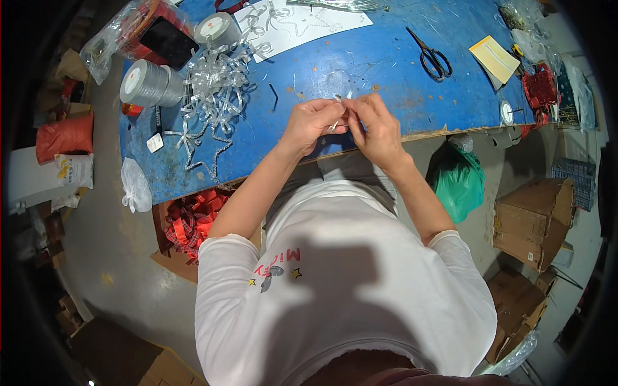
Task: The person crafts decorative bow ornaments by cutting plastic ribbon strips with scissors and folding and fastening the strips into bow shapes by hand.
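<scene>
Silver ribbon piece point(340, 110), centre of frame above the blue desk point(360, 58): light, limp, slippery, likely creases. Left hand point(313, 122) and right hand point(375, 125) both pinch it; best held at its ends.

On the blue tabletop point(360, 58) I see black scissors point(430, 56), two silver ribbon spools point(149, 83), a heap of curled silver ribbon point(215, 83) and a white sheet point(302, 26), with a green bag point(458, 183) and cardboard boxes point(531, 219) on the floor.
</scene>
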